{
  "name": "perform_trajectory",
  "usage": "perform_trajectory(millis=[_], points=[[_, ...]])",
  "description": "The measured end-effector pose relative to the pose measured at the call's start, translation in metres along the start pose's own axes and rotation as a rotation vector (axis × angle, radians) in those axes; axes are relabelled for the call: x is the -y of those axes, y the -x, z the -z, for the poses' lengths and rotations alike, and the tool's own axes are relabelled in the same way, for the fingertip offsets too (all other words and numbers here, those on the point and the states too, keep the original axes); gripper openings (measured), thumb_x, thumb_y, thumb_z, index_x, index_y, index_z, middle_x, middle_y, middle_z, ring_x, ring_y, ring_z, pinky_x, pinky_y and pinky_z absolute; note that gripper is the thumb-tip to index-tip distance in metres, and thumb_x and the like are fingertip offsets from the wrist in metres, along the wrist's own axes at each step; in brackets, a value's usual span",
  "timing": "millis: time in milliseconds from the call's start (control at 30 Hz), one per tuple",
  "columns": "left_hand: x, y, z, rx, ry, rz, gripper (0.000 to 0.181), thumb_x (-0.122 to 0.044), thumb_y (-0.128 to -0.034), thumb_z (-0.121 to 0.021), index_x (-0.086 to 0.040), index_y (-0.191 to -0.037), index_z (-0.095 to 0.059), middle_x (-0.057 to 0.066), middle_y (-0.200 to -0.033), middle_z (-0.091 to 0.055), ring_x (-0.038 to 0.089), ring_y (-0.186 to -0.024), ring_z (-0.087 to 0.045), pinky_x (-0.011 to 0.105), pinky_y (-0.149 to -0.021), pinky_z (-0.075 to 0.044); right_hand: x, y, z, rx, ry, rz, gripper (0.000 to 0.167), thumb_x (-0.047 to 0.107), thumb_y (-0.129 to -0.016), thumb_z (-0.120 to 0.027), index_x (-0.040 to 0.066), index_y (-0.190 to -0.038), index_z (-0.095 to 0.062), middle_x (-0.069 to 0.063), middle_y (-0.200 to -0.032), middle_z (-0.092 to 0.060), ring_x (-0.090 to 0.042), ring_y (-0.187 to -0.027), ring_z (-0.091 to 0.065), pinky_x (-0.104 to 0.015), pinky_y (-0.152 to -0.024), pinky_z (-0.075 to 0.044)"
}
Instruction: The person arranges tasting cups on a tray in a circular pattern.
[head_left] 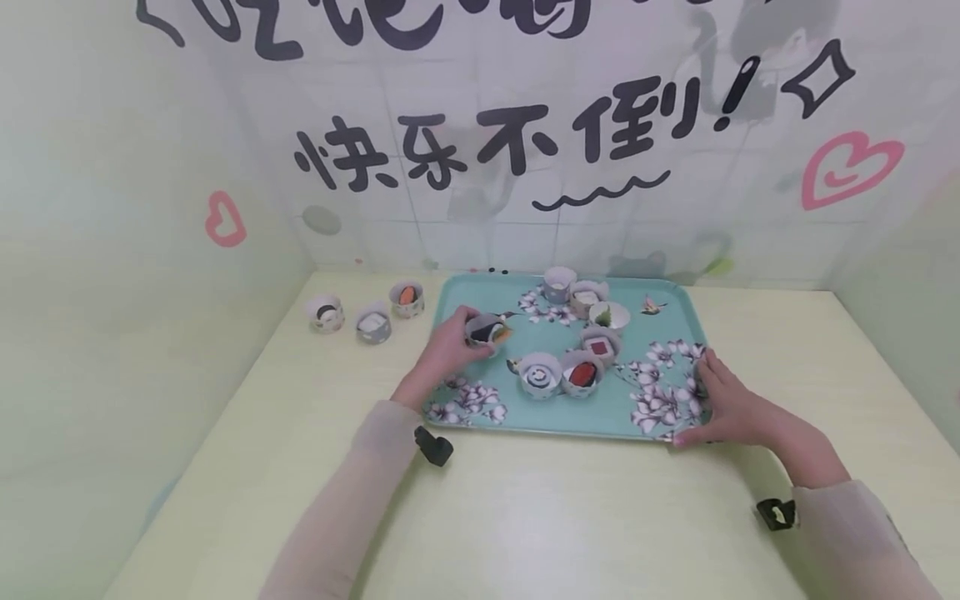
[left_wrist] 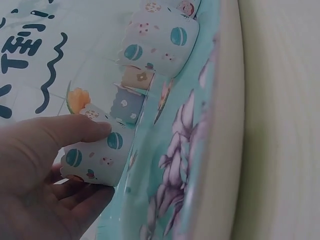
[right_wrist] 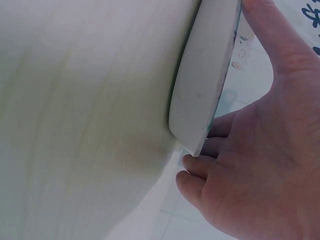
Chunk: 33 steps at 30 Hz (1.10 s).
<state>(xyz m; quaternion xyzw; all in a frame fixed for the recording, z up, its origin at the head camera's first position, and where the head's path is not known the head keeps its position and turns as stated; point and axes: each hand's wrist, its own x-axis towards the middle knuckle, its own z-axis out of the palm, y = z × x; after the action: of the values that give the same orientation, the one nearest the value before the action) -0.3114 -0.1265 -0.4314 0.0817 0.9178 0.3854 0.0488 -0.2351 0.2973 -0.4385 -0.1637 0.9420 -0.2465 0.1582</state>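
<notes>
My left hand [head_left: 448,343] grips a small printed paper baking cup [head_left: 482,333] between thumb and fingers, at the left side of the turquoise floral tray [head_left: 540,425]. Something dark and an orange piece show in this cup; the left wrist view shows teal macaron prints on its side [left_wrist: 115,141]. Whether its base touches the tray, I cannot tell. My right hand [head_left: 738,408] holds the tray's front right corner, thumb at the front rim and fingers along the right rim. In the right wrist view, the fingers [right_wrist: 202,167] bend about the tray's pale outer wall [right_wrist: 200,75].
On the tray stand several more filled cups, among them one with a swirl [head_left: 539,377], one with a red piece [head_left: 581,375] and one at the back [head_left: 558,286]. Three cups [head_left: 373,323] sit on the table [head_left: 525,517] left of the tray. A wall [head_left: 480,242] rises behind.
</notes>
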Motion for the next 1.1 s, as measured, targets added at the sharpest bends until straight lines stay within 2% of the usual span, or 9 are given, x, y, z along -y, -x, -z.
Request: perform_trajectory(millis=[267, 633, 933, 1100], points=[[-0.002, -0.001, -0.013, 0.055, 0.011, -0.008, 0.063, -0.022, -0.0868, -0.078, -0.008, -0.139, -0.045, 0.017, -0.139, -0.056, 0.032, -0.129, -0.055, 0.046, -0.109, -0.047, 0.002, 0.001, -0.002, 0.003, -0.011, 0.003, 0.137, 0.043, -0.07, -0.088, -0.021, -0.149, 0.003, -0.044, -0.155, 0.014, -0.06, -0.145, 0.007, -0.075, -0.112, -0.014], [-0.013, -0.005, -0.016, 0.079, -0.025, -0.041, 0.062, -0.024, -0.0881, -0.077, -0.007, -0.138, -0.044, 0.016, -0.136, -0.057, 0.03, -0.124, -0.057, 0.044, -0.104, -0.05, 0.002, -0.002, 0.004, -0.008, -0.004, 0.013, 0.137, 0.042, -0.07, -0.089, -0.021, -0.149, 0.004, -0.044, -0.155, 0.015, -0.06, -0.145, 0.008, -0.074, -0.113, -0.013], [-0.015, -0.006, -0.023, 0.11, -0.034, -0.06, 0.061, -0.023, -0.0883, -0.077, -0.008, -0.137, -0.043, 0.016, -0.135, -0.057, 0.029, -0.121, -0.058, 0.043, -0.1, -0.052, 0.0, -0.001, 0.003, -0.007, -0.014, 0.009, 0.137, 0.043, -0.07, -0.089, -0.021, -0.149, 0.004, -0.044, -0.155, 0.015, -0.059, -0.145, 0.009, -0.074, -0.114, -0.013], [-0.012, -0.006, -0.022, 0.118, -0.022, -0.045, 0.065, -0.023, -0.0871, -0.078, -0.008, -0.139, -0.042, 0.015, -0.138, -0.056, 0.029, -0.124, -0.057, 0.042, -0.102, -0.052, -0.001, -0.001, 0.001, -0.004, -0.015, 0.007, 0.137, 0.043, -0.07, -0.088, -0.021, -0.149, 0.003, -0.044, -0.155, 0.015, -0.06, -0.145, 0.009, -0.074, -0.113, -0.013]])
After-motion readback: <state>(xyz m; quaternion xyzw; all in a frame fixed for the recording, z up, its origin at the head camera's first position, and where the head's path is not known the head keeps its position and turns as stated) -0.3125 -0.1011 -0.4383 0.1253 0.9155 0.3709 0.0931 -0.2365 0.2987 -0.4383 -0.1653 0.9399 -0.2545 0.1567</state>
